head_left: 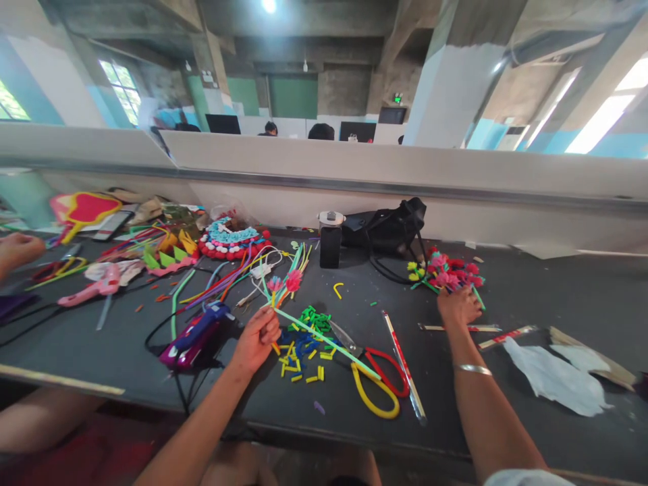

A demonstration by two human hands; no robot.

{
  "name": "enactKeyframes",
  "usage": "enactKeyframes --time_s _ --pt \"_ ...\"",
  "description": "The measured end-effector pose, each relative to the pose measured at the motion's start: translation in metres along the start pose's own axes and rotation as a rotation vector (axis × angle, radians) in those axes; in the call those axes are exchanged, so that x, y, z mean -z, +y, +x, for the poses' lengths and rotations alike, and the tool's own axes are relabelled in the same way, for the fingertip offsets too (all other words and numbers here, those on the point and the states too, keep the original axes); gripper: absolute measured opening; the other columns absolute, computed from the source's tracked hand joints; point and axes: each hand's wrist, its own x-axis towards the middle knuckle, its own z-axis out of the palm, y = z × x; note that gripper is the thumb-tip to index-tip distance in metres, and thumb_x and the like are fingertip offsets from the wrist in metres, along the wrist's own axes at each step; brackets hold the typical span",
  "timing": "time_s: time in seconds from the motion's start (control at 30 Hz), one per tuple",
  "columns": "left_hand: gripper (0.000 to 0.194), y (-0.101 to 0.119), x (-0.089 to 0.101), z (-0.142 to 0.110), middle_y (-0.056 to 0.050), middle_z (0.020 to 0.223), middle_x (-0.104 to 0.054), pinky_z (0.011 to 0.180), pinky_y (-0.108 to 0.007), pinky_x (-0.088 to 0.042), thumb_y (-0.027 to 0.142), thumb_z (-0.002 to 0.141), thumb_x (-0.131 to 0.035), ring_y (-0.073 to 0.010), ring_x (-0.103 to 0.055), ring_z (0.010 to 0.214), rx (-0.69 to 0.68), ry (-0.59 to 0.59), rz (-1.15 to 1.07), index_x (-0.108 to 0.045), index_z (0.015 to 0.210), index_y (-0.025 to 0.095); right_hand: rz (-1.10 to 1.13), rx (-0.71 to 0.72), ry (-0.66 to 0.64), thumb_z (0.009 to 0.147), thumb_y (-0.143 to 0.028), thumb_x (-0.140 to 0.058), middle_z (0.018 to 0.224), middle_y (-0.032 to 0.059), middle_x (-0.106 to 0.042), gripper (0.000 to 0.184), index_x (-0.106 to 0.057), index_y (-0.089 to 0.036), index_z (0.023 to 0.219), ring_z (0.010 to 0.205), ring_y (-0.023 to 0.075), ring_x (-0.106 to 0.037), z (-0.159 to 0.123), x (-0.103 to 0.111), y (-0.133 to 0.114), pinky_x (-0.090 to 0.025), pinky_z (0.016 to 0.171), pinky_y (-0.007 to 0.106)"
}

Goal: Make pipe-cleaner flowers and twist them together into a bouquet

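My left hand (259, 335) is closed in a pinch around the yellow stem of a fuzzy pipe-cleaner flower (275, 285) with a pink and blue head. A pale green pipe cleaner (324, 337) stretches from beside its fingers across the scissors (379, 388); whether the hand also grips it I cannot tell. Just behind stands a pink fuzzy flower head (293, 280). My right hand (460, 307) reaches to a bunch of red and pink pipe-cleaner flowers (453, 270), its fingers bent at the near edge and partly hidden. Green, blue and yellow cut pieces (311, 324) lie between the hands.
A purple-blue corded device (197, 337) and a pink glue gun (96, 287) lie left. Behind are a lidded cup (331, 219), a phone (330, 248) and a black bag (389, 226). Wrapped chopsticks (403, 368) and white tissue (557, 378) lie right. Another person's hand (20, 253) shows far left.
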Motion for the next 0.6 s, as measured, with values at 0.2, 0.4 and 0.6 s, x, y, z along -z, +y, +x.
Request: enactKeyframes --time_s 0.2,0.4,0.6 --pt "0.024 0.000 0.001 -0.001 0.010 0.051 -0.039 0.039 -0.015 -0.023 0.018 0.077 -0.073 -0.0007 -0.028 0.036 -0.031 -0.003 0.008 -0.049 0.073 0.016 0.234 0.020 -0.076 0.077 -0.027 -0.059 0.122 0.0260 -0.057 0.047 -0.056 -0.009 0.121 0.124 0.0430 -0.044 -0.014 0.053 -0.041 -0.031 0.100 0.063" --pt "0.025 0.001 -0.003 -0.006 0.010 0.050 -0.039 0.039 -0.016 -0.022 0.019 0.073 -0.076 -0.0010 -0.028 0.037 -0.107 0.006 -0.007 -0.050 0.073 0.016 0.640 0.165 -0.411 0.082 -0.033 -0.057 0.098 0.0127 -0.069 0.044 -0.060 -0.012 0.120 0.089 0.0270 -0.066 -0.088 0.149 -0.114 -0.054 0.080 0.046" --pt "0.025 0.007 -0.025 -0.027 0.009 0.050 -0.040 0.039 -0.017 -0.023 0.019 0.073 -0.076 -0.0016 -0.030 0.038 -0.143 -0.022 0.008 -0.052 0.072 0.016 1.442 0.505 -1.427 0.091 -0.040 -0.059 0.081 0.0031 -0.068 0.026 -0.067 -0.024 0.110 0.066 0.0152 -0.065 -0.256 0.308 -0.162 -0.056 0.059 0.030"
